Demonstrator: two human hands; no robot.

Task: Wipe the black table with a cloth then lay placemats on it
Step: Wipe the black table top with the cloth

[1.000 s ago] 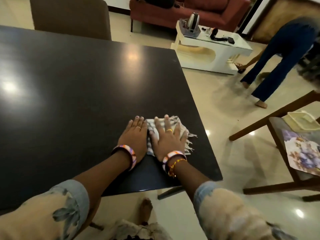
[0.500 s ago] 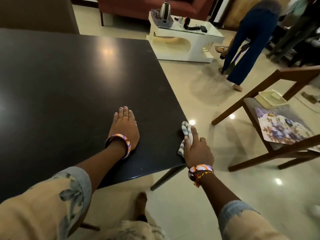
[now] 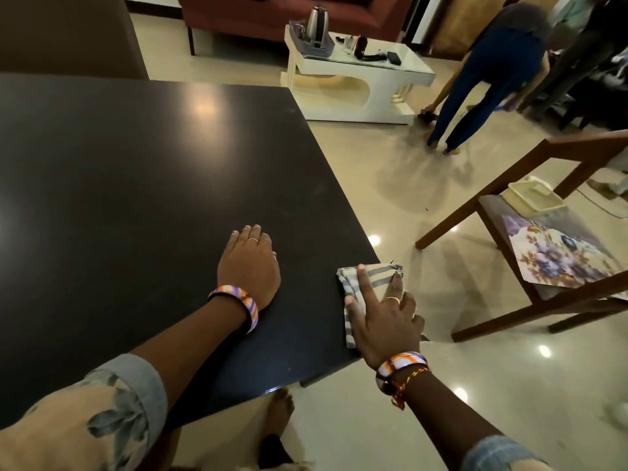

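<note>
The black table (image 3: 142,185) fills the left half of the view. My left hand (image 3: 249,266) rests flat on it near the right edge, fingers together, holding nothing. My right hand (image 3: 382,317) presses a grey-and-cream striped cloth (image 3: 372,277) against the table's right edge, with the cloth draped over the edge near the front corner. A floral placemat (image 3: 560,256) lies on a wooden chair to the right, away from both hands.
The wooden chair (image 3: 509,229) also carries a cream tray (image 3: 533,195). A white coffee table (image 3: 356,83) with a kettle stands beyond the black table. People (image 3: 489,79) stand at the far right. A brown chair back (image 3: 64,35) is at the table's far side.
My right hand slid the cloth from the tabletop beside my left hand to the table's right edge and over it. The left hand stayed flat on the table.
</note>
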